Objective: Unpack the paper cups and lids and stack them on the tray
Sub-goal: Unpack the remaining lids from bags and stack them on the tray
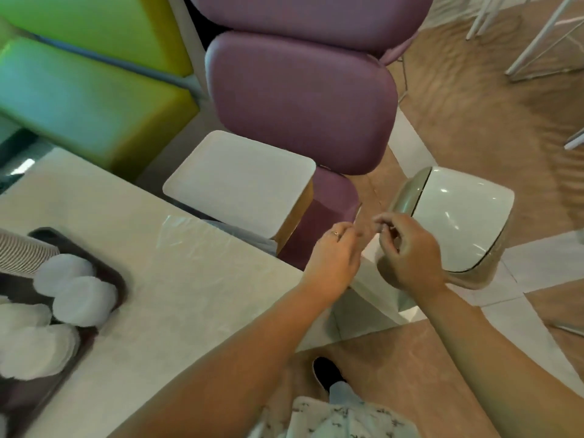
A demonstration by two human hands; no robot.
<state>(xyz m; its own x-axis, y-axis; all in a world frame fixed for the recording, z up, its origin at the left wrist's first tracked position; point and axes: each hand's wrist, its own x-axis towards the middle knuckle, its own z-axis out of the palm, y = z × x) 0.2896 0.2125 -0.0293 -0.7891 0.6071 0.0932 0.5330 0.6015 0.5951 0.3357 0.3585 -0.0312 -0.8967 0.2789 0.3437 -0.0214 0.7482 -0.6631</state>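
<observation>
A dark tray (121, 281) lies on the table at the far left. It holds several stacks of white lids (83, 300) and a ribbed stack of paper cups (22, 251) lying on its side. My left hand (335, 257) and my right hand (407, 251) are close together past the table's right corner, well away from the tray. The fingers of both pinch a thin clear plastic wrapper (368, 230), which is faint and blurred. More clear plastic film (189, 235) lies flat on the table top.
A white bin with a swing lid (458, 216) stands on the floor just beyond my right hand. Purple padded chairs (300, 99) and a small white-topped stand (240, 178) sit behind the table (189, 295). A green bench (88, 99) is at the back left.
</observation>
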